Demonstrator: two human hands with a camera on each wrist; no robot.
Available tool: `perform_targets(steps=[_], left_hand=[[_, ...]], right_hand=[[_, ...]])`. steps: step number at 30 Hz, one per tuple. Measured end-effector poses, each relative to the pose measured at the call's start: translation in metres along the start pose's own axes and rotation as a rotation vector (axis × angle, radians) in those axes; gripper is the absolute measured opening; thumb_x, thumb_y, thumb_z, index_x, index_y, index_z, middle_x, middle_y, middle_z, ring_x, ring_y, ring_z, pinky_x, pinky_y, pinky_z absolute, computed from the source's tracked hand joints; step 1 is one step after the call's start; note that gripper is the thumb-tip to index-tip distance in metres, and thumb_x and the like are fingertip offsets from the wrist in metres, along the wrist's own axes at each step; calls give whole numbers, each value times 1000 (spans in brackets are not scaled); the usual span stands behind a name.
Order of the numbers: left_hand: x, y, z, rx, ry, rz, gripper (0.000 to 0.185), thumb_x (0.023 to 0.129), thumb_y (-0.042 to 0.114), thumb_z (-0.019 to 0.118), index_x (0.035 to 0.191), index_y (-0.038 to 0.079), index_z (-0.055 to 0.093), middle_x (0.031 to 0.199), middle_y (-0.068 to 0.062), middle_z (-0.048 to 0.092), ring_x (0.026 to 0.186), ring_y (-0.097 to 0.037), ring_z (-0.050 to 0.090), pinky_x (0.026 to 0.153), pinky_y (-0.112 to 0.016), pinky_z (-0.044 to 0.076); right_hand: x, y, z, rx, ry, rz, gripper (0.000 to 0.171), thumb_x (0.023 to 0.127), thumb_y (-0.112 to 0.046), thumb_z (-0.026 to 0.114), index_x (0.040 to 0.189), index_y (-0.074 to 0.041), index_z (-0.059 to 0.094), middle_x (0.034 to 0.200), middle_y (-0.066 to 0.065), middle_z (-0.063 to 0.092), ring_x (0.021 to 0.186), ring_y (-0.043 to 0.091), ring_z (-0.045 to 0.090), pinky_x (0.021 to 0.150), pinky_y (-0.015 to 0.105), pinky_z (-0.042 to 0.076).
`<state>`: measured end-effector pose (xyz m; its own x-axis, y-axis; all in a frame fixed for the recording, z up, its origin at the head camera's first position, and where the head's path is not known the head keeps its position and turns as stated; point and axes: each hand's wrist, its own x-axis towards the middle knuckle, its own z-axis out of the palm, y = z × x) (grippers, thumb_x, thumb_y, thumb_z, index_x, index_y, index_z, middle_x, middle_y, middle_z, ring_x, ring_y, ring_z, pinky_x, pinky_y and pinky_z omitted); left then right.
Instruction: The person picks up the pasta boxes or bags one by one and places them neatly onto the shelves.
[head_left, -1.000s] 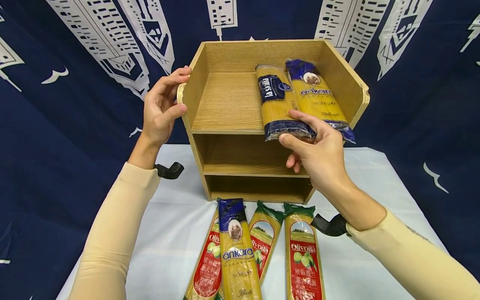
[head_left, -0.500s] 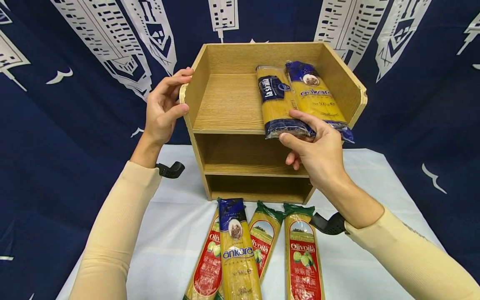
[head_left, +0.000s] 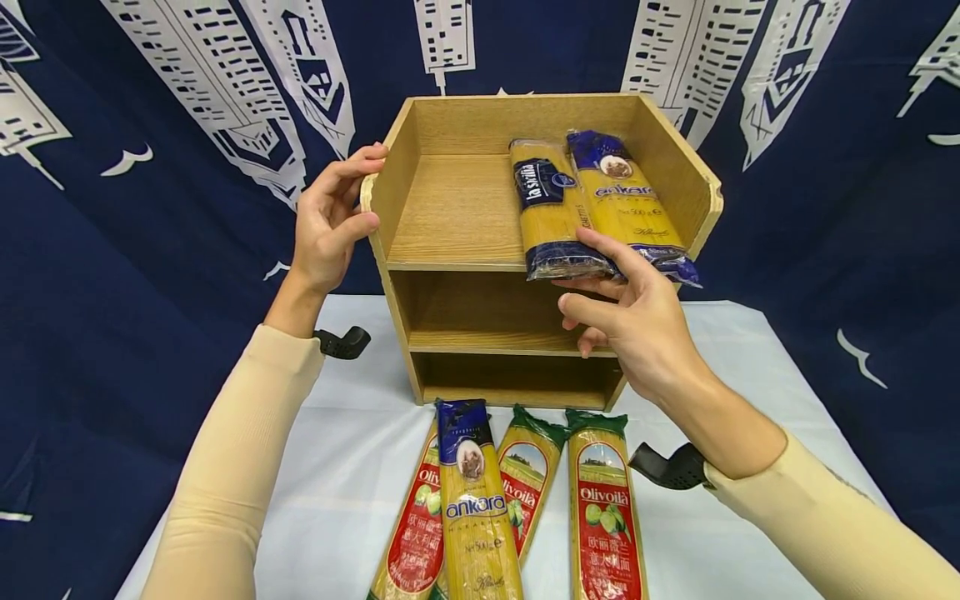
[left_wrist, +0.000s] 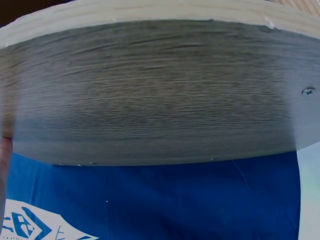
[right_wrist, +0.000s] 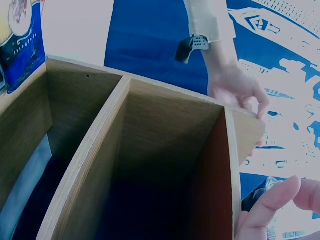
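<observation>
Shelf unit [head_left: 457,217]: wooden, rigid, probably fairly heavy; at 12 o'clock on the table [head_left: 720,517].
Left hand [head_left: 326,229]: thumb and fingers clasp the unit's left wall at 10 o'clock.
Spaghetti pack [head_left: 558,212]: on the top shelf at 1 o'clock; likely slick film, brittle strands; support it mid-length.
Right hand [head_left: 637,321]: fingers loosely spread, touching the pack's near end, not pinching.

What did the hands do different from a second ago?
The right hand let go of the la Sicilia pasta pack and drew back a little toward the person, fingers opening. The left hand kept holding the wooden shelf; both packs stayed on top.
</observation>
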<state>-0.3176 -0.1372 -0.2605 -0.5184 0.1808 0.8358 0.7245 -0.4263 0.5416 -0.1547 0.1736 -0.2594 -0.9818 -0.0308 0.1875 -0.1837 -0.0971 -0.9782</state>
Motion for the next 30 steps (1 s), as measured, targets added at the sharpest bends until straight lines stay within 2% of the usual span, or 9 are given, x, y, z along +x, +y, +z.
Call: perform_targets(steps=[5, 9, 16, 23, 26, 30], left_hand=[[-1, 0, -1, -2, 5, -3, 45, 74, 6, 76, 117, -4, 68, 137, -22, 59, 139, -34, 44, 119, -46, 30], [-1, 0, -1, -13, 11, -9, 45, 74, 5, 77, 117, -4, 69, 137, -22, 59, 140, -35, 44, 118, -45, 30], [-2, 0, -1, -8, 12, -5, 45, 74, 5, 76, 117, -4, 69, 137, -22, 59, 140, -34, 44, 118, -45, 30], [0, -1, 0, -4, 6, 3, 46, 74, 10, 79, 117, -3, 69, 137, -21, 59, 139, -34, 45, 119, -46, 30], [1, -2, 0, -7, 8, 0, 46, 74, 10, 80, 117, -3, 69, 136, -21, 59, 139, -34, 45, 119, -46, 30], [0, -1, 0, -9, 11, -8, 46, 74, 10, 80, 117, -3, 69, 137, -21, 59, 139, -34, 45, 119, -46, 30]], right_hand=[[-10, -1, 1, 10, -54, -13, 74, 91, 7, 67, 155, -19, 41, 122, 18, 67, 69, 22, 64, 47, 28, 53], [-19, -3, 3, -6, -88, -23, 74, 92, 6, 67, 156, -18, 40, 128, 17, 66, 69, 23, 65, 48, 28, 53], [-37, -2, 6, -30, -107, -45, 63, 91, 7, 65, 150, -10, 48, 125, 20, 66, 68, 24, 66, 48, 30, 54], [-55, 14, 8, -49, -106, -109, 50, 88, 12, 65, 136, 0, 58, 114, 22, 69, 69, 24, 68, 53, 30, 56], [-60, 24, 9, -60, -120, -72, 47, 89, 10, 67, 134, 4, 55, 115, 22, 68, 71, 23, 68, 55, 30, 57], [-63, 39, 9, -97, -134, 35, 47, 90, 4, 69, 133, 7, 51, 116, 21, 67, 78, 22, 70, 59, 29, 57]])
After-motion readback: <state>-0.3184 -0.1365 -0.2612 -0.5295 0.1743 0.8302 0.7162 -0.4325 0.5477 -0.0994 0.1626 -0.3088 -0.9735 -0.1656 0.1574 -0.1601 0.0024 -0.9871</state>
